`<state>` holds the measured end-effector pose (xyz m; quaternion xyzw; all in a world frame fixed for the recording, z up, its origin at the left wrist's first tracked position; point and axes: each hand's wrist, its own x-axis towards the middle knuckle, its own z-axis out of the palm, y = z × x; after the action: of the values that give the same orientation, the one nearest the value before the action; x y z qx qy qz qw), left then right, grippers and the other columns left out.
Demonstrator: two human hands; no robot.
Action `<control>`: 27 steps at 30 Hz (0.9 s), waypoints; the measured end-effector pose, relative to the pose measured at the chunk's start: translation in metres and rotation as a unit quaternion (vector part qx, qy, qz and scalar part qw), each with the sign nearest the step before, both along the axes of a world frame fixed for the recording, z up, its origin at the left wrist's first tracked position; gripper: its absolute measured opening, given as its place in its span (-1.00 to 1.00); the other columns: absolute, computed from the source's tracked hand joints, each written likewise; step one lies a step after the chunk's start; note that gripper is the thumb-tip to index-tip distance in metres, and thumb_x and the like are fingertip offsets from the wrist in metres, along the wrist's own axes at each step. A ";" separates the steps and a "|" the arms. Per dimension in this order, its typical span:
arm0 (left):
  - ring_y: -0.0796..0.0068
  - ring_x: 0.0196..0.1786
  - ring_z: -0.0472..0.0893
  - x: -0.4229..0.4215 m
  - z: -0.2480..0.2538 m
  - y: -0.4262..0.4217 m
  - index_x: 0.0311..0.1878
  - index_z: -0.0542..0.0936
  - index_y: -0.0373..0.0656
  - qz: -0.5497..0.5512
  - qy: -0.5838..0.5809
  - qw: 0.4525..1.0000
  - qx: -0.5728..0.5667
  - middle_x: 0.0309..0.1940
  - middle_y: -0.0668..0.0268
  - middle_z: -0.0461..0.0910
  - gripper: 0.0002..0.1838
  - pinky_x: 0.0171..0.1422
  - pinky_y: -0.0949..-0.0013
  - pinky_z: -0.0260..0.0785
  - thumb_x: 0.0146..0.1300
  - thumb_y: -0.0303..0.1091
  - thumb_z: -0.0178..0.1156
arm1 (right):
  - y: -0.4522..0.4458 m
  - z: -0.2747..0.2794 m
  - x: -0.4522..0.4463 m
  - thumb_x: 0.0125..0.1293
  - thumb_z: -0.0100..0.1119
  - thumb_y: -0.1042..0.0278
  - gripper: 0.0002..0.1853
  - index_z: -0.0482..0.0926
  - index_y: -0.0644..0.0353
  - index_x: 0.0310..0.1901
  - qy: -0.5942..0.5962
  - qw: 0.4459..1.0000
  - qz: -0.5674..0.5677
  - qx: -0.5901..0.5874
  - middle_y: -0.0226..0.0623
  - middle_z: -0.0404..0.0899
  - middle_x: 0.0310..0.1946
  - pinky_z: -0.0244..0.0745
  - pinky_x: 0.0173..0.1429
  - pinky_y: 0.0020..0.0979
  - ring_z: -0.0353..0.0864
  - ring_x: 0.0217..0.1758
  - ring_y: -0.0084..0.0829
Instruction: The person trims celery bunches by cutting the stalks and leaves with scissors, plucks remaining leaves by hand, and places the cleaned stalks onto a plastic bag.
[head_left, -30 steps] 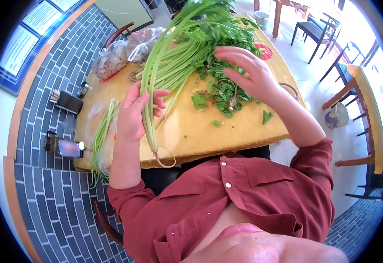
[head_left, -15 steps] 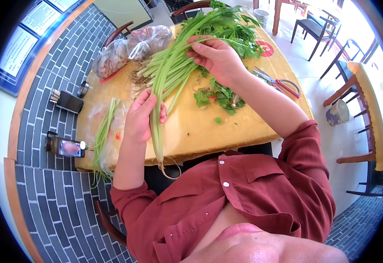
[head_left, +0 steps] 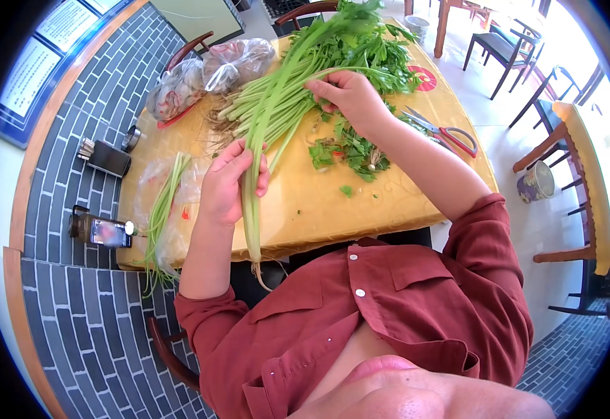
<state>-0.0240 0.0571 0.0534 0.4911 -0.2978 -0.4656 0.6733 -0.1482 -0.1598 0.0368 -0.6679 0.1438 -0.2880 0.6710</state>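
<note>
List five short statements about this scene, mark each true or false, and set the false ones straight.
1. The left hand holds a bunch of celery. True.
2. The scissors are in the right hand. False: they lie on the table, to the right of the right forearm.
3. Filled plastic bags sit on the far left part of the table. True.
4. The roots of the held celery point toward the far side of the table. False: they hang at the near edge, toward the person.
5. Loose green stalks lie to the left of the left hand. True.
</note>
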 end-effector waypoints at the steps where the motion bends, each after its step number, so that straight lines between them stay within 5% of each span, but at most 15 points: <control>1: 0.49 -0.54 0.42 -0.002 0.001 -0.001 -0.02 0.41 -0.31 0.008 -0.005 1.000 0.006 -0.43 0.24 0.47 -0.78 -0.56 0.53 0.24 0.38 -0.39 -0.10 | -0.003 -0.009 0.003 0.30 0.15 0.30 -0.78 0.60 0.28 -0.16 -0.039 0.999 0.030 0.020 -0.50 0.50 -0.46 0.30 -0.30 -0.65 0.36 -0.43 -0.68; 5: 0.50 -0.58 0.42 0.004 -0.001 0.001 -0.04 0.42 -0.30 -0.003 0.006 1.000 0.007 -0.44 0.22 0.48 -0.78 -0.57 0.55 0.22 0.39 -0.37 -0.09 | -0.004 -0.018 0.008 0.29 0.17 0.25 -0.78 0.62 0.26 -0.25 -0.096 0.993 0.057 0.043 -0.53 0.47 -0.51 0.35 -0.33 -0.59 0.36 -0.49 -0.66; 8: 0.53 -0.62 0.39 0.005 -0.003 0.002 -0.04 0.42 -0.30 -0.013 -0.005 1.000 0.021 -0.50 0.24 0.47 -0.77 -0.57 0.56 0.21 0.39 -0.34 -0.08 | -0.001 -0.004 -0.003 0.27 0.16 0.29 -0.81 0.63 0.24 -0.27 0.071 0.980 -0.071 -0.173 -0.47 0.51 -0.47 0.40 -0.33 -0.53 0.41 -0.47 -0.63; 11: 0.55 -0.61 0.40 -0.005 0.002 0.000 -0.05 0.43 -0.27 -0.015 -0.025 0.999 0.027 -0.52 0.26 0.49 -0.76 -0.56 0.56 0.21 0.39 -0.29 -0.04 | -0.014 -0.028 0.012 0.23 0.15 0.33 -0.84 0.62 0.23 -0.28 -0.039 0.906 -0.169 -0.386 -0.42 0.55 -0.49 0.39 -0.36 -0.49 0.44 -0.48 -0.61; 14: 0.57 -0.62 0.39 -0.011 -0.002 -0.002 -0.03 0.43 -0.26 -0.008 -0.053 0.998 0.030 -0.52 0.28 0.49 -0.75 -0.56 0.56 0.20 0.40 -0.28 -0.04 | -0.023 -0.041 0.023 0.25 0.10 0.26 -0.77 0.60 0.28 -0.30 -0.149 0.848 -0.216 -0.460 -0.38 0.52 -0.55 0.39 -0.39 -0.46 0.45 -0.52 -0.58; 17: 0.57 -0.62 0.39 -0.012 -0.005 -0.003 -0.02 0.42 -0.25 -0.012 -0.051 0.998 0.036 -0.52 0.28 0.49 -0.75 -0.55 0.56 0.21 0.40 -0.27 -0.03 | -0.011 -0.017 0.014 0.25 0.07 0.30 -0.80 0.61 0.25 -0.32 0.026 0.974 -0.217 -0.055 -0.39 0.50 -0.60 0.33 -0.44 -0.52 0.37 -0.59 -0.61; 18: 0.57 -0.62 0.39 -0.013 -0.004 -0.002 -0.01 0.42 -0.25 -0.007 -0.052 0.998 0.035 -0.52 0.28 0.48 -0.75 -0.55 0.56 0.20 0.40 -0.27 -0.03 | -0.035 -0.029 0.020 0.24 0.08 0.33 -0.81 0.62 0.24 -0.30 -0.061 0.974 -0.201 0.090 -0.42 0.47 -0.63 0.29 -0.48 -0.56 0.30 -0.63 -0.63; 20: 0.56 -0.62 0.39 -0.016 -0.001 0.003 -0.01 0.42 -0.25 0.006 -0.056 0.998 0.028 -0.52 0.28 0.48 -0.75 -0.55 0.56 0.20 0.40 -0.28 -0.03 | -0.039 -0.033 0.009 0.23 0.10 0.31 -0.76 0.62 0.28 -0.19 -0.037 0.992 -0.111 0.046 -0.41 0.52 -0.61 0.30 -0.44 -0.60 0.32 -0.61 -0.64; 23: 0.55 -0.61 0.39 -0.012 0.007 0.008 -0.02 0.43 -0.25 0.027 -0.057 0.998 0.013 -0.52 0.27 0.48 -0.76 -0.55 0.56 0.20 0.40 -0.29 -0.03 | -0.022 -0.031 -0.013 0.20 0.14 0.33 -0.67 0.57 0.27 -0.02 0.155 0.975 0.074 -0.142 -0.35 0.61 -0.39 0.42 -0.27 -0.56 0.47 -0.49 -0.58; 26: 0.54 -0.61 0.40 -0.003 0.010 0.012 -0.02 0.43 -0.25 0.030 -0.065 0.997 -0.004 -0.52 0.26 0.49 -0.76 -0.56 0.55 0.20 0.40 -0.29 -0.04 | -0.042 -0.080 -0.023 0.17 0.17 0.23 -0.58 0.55 0.24 0.05 0.061 0.913 -0.011 -0.403 -0.27 0.68 -0.36 0.53 -0.20 -0.46 0.63 -0.40 -0.43; 27: 0.54 -0.61 0.40 -0.003 0.012 0.013 -0.02 0.43 -0.25 0.032 -0.063 0.997 -0.006 -0.51 0.26 0.49 -0.76 -0.56 0.55 0.21 0.40 -0.29 -0.04 | -0.033 -0.045 -0.043 0.13 0.22 0.19 -0.62 0.60 0.17 -0.04 0.198 0.870 0.023 -0.451 -0.25 0.68 -0.29 0.56 -0.12 -0.37 0.67 -0.28 -0.34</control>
<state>-0.0268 0.0703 0.0657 0.5248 -0.3265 -0.4099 0.6708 -0.1912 -0.1926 -0.0085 -0.9442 0.1129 -0.1679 0.2601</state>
